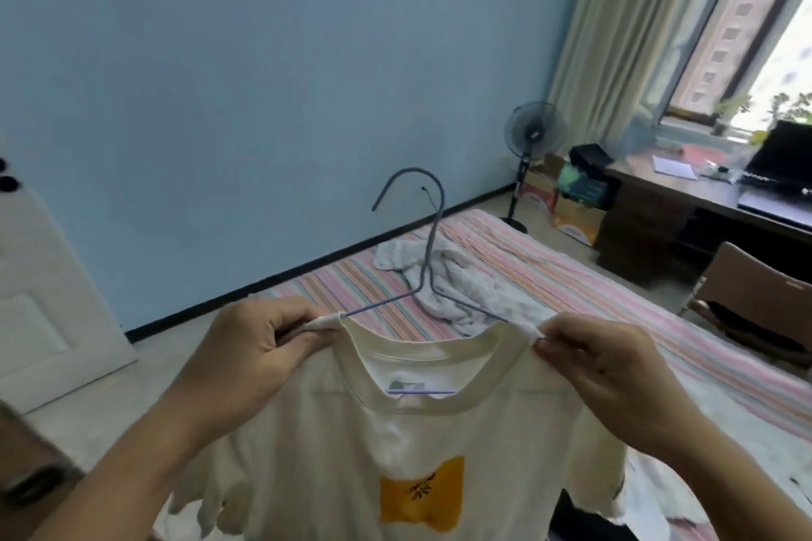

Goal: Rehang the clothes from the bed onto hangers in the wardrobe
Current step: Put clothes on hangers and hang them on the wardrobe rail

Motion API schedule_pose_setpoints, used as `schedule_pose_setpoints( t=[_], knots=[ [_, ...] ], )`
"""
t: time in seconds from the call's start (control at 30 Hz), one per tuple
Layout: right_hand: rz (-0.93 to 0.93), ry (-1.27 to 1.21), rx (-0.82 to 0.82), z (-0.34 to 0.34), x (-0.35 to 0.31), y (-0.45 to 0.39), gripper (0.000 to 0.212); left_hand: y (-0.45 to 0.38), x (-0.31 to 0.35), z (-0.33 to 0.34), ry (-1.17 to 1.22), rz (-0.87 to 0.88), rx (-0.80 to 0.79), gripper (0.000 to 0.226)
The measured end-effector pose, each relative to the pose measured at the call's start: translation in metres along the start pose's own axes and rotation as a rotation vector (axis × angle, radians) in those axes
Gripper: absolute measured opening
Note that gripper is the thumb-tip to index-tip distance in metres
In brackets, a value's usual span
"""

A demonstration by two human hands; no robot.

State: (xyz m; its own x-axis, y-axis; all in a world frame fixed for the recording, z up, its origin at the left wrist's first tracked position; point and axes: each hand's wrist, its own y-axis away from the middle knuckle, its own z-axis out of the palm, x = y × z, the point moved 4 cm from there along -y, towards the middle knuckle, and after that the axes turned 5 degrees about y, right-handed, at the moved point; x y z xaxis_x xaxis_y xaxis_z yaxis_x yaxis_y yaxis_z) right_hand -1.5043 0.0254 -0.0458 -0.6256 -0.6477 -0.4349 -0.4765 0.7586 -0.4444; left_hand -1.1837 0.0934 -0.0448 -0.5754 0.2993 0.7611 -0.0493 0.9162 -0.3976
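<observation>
From the head camera, a cream T-shirt with an orange square print on its chest hangs near the viewer, held up by both hands at the two ends of its neckline. The left hand has its fingers curled round the bunched left shoulder seam, thumb and forefinger pinching the cloth just beside the collar. The right hand does the same on the right side, fingertips nipping the fabric at the collar's edge. A blue wire hanger is threaded into the shirt: its two sloping arms run down under the shoulder cloth toward each hand, its lower bar shows as a thin blue line through the neck opening, and its hook stands up above the collar, curving over to the left. Beyond the shirt lies the bed, covered in a pink striped sheet, with a crumpled pile of white clothes lying on it directly behind the hanger's neck. Farther off, against the blue wall, stands a pedestal fan. To the right are a dark desk under the window, a pale curtain, and a wooden chair nearer the bed. A white door shows at the far left.
</observation>
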Motion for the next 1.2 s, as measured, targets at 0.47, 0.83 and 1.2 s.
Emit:
schedule_pose_setpoints(
  t=[0.47,0.83,1.2],
  knots=[
    [-0.488,-0.161,-0.276,0.090,-0.138,-0.104,0.014,0.133,0.008,-0.142,-0.095,-0.210,0.475,0.015],
    [-1.046,-0.507,-0.564,0.146,-0.269,-0.112,0.030,0.261,0.091,-0.139,-0.279,-0.409,0.974,0.029],
    [-1.422,-0.726,-0.699,0.143,-0.398,-0.008,0.033,0.387,0.203,-0.111,-0.584,-0.634,1.247,0.032]
  ],
)
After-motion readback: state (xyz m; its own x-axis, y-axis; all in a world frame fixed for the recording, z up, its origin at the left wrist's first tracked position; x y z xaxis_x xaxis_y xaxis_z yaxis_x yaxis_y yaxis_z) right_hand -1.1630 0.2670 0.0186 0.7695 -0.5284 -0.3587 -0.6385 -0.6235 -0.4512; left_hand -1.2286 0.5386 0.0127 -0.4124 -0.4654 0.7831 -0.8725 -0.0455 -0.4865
